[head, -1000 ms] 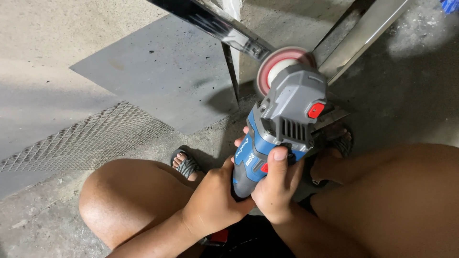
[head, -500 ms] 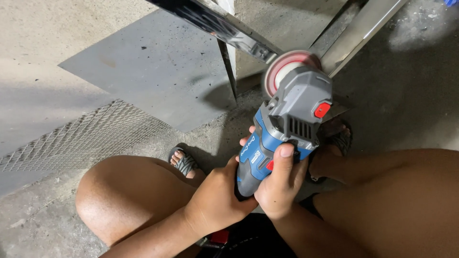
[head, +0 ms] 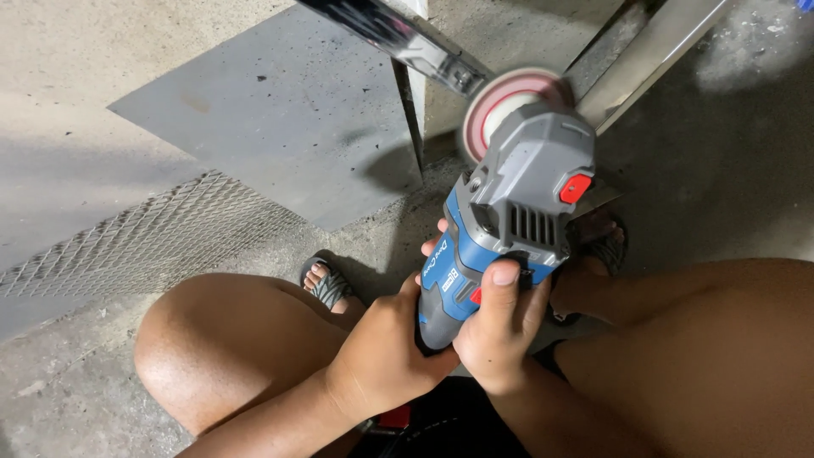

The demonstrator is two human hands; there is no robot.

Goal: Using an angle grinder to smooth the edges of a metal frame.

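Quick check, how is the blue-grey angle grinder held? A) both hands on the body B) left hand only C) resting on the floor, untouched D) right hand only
A: the left hand and the right hand both wrap the body of the angle grinder, its disc raised near the metal bar.

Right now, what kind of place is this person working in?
Probably a metal workshop or garage floor. Both hands, left hand and right hand, grip a blue and grey angle grinder at a steel frame, with metal sheet and mesh lying on bare concrete.
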